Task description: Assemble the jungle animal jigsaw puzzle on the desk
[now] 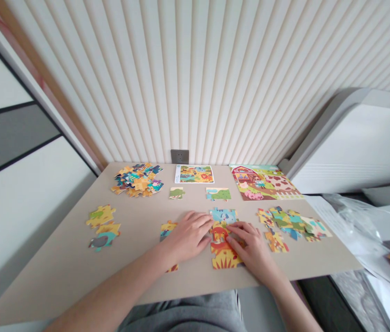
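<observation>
In front of me lies a joined strip of jigsaw puzzle pieces (225, 262), with an orange lion in the middle and a light blue animal piece (223, 215) at its top. My right hand (252, 246) rests on the strip's right side, index finger and thumb stretched apart over the lion. At the left edge, my left hand (189, 234) has its fingers extended, their tips touching or very near the pieces. Other jigsaw pieces (167, 228) are partly hidden beneath my left hand and forearm. Neither hand is closed around a piece.
A heap of jigsaw pieces (138, 180) lies back left, with joined pieces (103, 233) nearer. A picture card (195, 174), green pieces (218, 193) and a farm puzzle (266, 182) sit along the back. More loose pieces (288, 221) lie right. The wall (201, 92) borders the table (132, 258).
</observation>
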A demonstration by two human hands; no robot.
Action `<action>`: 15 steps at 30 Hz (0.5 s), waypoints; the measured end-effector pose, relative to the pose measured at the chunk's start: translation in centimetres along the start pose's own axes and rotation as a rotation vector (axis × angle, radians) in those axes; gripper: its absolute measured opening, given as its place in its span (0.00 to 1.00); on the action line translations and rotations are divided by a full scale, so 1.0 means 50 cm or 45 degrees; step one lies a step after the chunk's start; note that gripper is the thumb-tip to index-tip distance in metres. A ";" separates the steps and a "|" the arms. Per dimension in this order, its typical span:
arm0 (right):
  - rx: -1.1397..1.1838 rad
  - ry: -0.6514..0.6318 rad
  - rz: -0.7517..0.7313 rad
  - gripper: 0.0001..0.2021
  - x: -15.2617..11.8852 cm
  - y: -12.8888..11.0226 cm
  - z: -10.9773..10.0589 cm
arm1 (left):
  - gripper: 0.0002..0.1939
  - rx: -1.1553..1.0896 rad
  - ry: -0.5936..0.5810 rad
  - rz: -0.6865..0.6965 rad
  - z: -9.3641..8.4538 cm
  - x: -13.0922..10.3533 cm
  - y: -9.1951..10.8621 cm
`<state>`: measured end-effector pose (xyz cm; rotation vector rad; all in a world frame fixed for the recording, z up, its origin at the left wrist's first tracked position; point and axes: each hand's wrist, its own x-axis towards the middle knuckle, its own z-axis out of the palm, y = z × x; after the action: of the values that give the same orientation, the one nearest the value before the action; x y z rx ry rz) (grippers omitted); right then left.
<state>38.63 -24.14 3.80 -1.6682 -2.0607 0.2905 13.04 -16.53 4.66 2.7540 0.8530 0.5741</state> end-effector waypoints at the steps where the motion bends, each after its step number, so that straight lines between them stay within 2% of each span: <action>1: -0.031 -0.013 -0.029 0.14 -0.001 -0.004 -0.003 | 0.20 0.001 -0.009 0.025 0.001 0.001 0.001; 7: -0.170 -0.052 -0.103 0.14 -0.008 -0.022 -0.014 | 0.16 0.037 -0.025 0.050 0.011 0.002 0.008; 12: -0.204 -0.036 -0.171 0.12 -0.012 -0.009 -0.017 | 0.21 0.041 -0.016 0.037 0.014 -0.002 0.003; 15: -0.224 -0.016 -0.232 0.12 -0.014 0.002 -0.024 | 0.20 0.066 -0.014 0.025 0.015 -0.001 -0.004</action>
<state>39.36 -24.94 4.63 -1.5637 -2.2860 0.0605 13.21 -16.45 3.92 2.8122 0.8514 0.5480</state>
